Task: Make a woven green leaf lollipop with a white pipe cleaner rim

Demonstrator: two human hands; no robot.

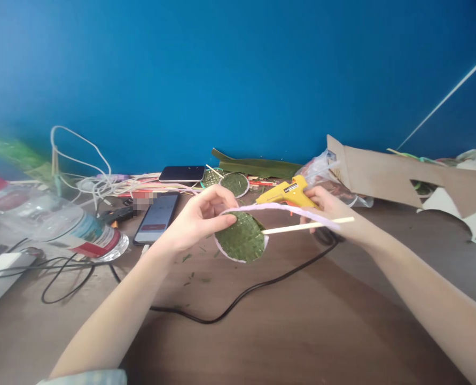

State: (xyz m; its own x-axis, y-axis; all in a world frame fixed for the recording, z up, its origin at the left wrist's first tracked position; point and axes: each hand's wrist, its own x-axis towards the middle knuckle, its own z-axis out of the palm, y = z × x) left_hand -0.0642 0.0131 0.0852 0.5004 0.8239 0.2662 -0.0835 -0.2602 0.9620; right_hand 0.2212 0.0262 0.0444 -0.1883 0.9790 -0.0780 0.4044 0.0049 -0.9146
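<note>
My left hand [208, 216] pinches the upper left edge of a small round woven green leaf fan [241, 239], thumb on its face. A pale wooden stick [305, 226] runs from the fan to the right as its handle. Along the fan's rim goes a lilac strip [278, 206], whose loose length trails right across the front of my other wrist. My right hand [321, 206] is closed around the handle of a yellow glue gun [288, 192]. The gun's nozzle points left, just above and behind the fan; whether it touches the strip I cannot tell.
At left lie a plastic bottle [69, 224], a phone [156, 218] and tangled white cables [95, 184]. Behind are another phone [181, 173], more round woven pieces [234, 184] and long leaves [257, 167]. Cut cardboard [385, 171] stands at right. A black cord [238, 300] crosses the table.
</note>
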